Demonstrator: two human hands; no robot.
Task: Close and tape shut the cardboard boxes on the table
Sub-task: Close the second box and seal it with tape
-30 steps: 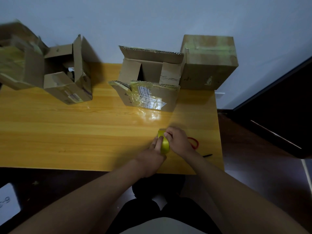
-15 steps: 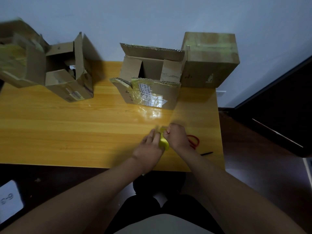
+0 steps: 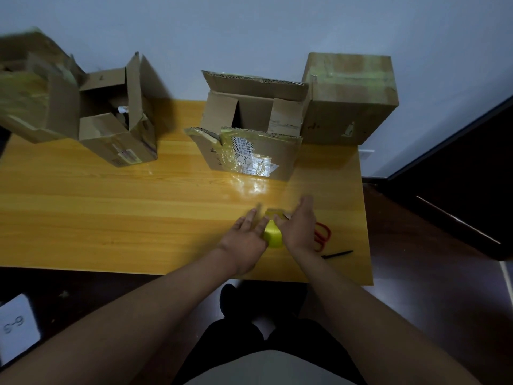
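In the head view, the fingers of both hands, curled half a second ago, are now stretched flat: the yellow tape roll (image 3: 272, 235) is pressed between the left hand (image 3: 247, 237) and right hand (image 3: 299, 228), near the table (image 3: 111, 212) front edge. Open cardboard boxes (image 3: 249, 129) are kept at the back. "6-9" is read on a floor card (image 3: 16, 327).

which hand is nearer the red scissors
Right. The right hand lies just beside the red scissors, covering part of them from view. The left hand is farther, on the other side of the yellow tape roll between the hands.
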